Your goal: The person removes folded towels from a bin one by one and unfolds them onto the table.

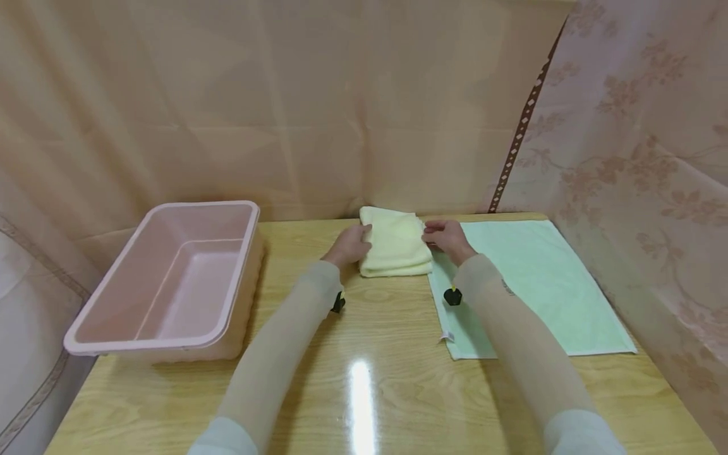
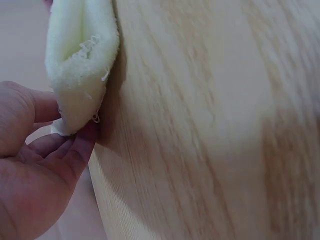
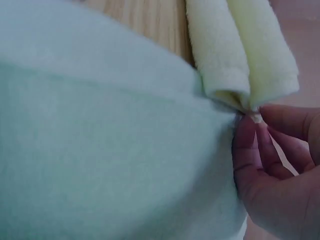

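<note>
A folded pale yellow towel point(image 1: 394, 243) lies at the back middle of the wooden table, with a hand at each side. My left hand point(image 1: 348, 245) pinches its left edge; in the left wrist view the thumb and fingers point(image 2: 80, 147) close on the folded end, where loose threads show. On the other side my right hand point(image 1: 446, 239) pinches a corner of the yellow towel between thumb and fingertips, seen closely in the right wrist view beside two rolled-looking folds point(image 3: 220, 50). A mint green towel point(image 1: 529, 278) is spread flat under the right hand and forearm.
An open pink plastic basin point(image 1: 239, 303) stands on the left of the table point(image 1: 398, 392). Beige curtains point(image 1: 307, 107) hang right behind the table's back edge, and a floral cloth point(image 1: 654, 158) drops along the right side. A small white tag point(image 1: 447, 337) sticks out from the green towel's left edge.
</note>
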`<state>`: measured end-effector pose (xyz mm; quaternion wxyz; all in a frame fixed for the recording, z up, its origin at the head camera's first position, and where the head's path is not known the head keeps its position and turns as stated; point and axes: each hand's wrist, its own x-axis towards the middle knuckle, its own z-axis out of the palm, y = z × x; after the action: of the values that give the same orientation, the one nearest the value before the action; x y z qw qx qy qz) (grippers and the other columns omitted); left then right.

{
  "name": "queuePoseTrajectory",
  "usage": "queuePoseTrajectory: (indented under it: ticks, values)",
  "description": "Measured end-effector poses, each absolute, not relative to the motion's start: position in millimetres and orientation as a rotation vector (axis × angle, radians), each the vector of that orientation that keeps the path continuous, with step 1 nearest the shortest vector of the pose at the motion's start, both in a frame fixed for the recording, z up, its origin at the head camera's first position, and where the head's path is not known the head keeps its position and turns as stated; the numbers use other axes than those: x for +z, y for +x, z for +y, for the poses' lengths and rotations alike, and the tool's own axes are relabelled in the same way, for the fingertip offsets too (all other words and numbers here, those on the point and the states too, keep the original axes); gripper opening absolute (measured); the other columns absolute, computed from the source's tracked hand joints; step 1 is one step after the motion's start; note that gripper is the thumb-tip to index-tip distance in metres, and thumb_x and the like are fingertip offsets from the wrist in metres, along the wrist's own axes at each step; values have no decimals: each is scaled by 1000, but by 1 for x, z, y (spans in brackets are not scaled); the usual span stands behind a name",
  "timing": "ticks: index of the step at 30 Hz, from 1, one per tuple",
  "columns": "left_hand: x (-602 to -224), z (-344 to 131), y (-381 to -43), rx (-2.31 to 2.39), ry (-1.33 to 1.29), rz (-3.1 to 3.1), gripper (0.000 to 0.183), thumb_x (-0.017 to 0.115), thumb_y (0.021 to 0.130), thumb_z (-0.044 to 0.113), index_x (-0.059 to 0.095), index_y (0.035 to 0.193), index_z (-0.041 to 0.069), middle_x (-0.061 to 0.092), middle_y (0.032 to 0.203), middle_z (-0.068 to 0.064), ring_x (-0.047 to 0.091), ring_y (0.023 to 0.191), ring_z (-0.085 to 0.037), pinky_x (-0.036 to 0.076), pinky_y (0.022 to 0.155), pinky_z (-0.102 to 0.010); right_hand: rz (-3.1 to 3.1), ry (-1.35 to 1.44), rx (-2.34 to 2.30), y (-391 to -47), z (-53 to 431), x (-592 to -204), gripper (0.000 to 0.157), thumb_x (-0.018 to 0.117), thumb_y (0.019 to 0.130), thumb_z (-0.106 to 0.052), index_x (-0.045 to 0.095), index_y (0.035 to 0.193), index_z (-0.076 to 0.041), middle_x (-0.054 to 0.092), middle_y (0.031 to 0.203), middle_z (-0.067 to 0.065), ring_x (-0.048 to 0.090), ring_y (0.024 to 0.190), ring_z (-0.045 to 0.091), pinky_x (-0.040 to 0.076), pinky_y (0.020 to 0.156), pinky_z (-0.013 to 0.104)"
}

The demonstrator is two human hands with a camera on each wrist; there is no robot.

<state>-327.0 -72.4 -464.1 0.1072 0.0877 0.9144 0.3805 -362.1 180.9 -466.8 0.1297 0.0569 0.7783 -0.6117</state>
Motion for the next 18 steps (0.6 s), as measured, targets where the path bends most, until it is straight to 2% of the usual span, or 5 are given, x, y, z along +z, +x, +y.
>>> queuePoseTrajectory:
  ticks: [5,8,11,14,18]
  values:
    - [-463,-71,-329,1082,253,2691,57,54,101,4,38,155,4,63,108,-25,33,47,-12,38,52,-25,2297,75,-1614,-364,187,-472,50,64,98,0,51,146,3,55,142,21,56,121,22,50,96,26]
    - [-460,-67,-327,938,272,2787,54,56,100,8,43,153,4,57,136,-24,59,84,-20,50,78,-33,2289,66,-1587,-366,189,-476,50,63,99,-2,50,147,1,55,143,21,54,125,22,48,99,27]
    - [-453,-56,-324,730,289,2866,57,57,102,22,42,155,6,25,162,-26,34,143,-36,37,110,-53,2277,74,-1581,-366,189,-479,49,62,100,-3,50,148,0,55,143,20,54,125,21,47,101,29]
    - [-446,-42,-323,625,411,2849,64,56,103,35,35,158,9,12,164,-29,7,152,-43,23,116,-63,2277,84,-1584,-366,190,-479,49,62,100,-3,51,147,-1,56,143,19,55,123,21,47,101,30]
    - [-443,-23,-320,650,684,2725,72,60,102,42,33,158,6,29,162,-20,24,150,-35,25,120,-47,2252,103,-1613,-366,191,-478,48,61,100,-2,51,147,-1,56,143,19,56,123,22,48,101,30]
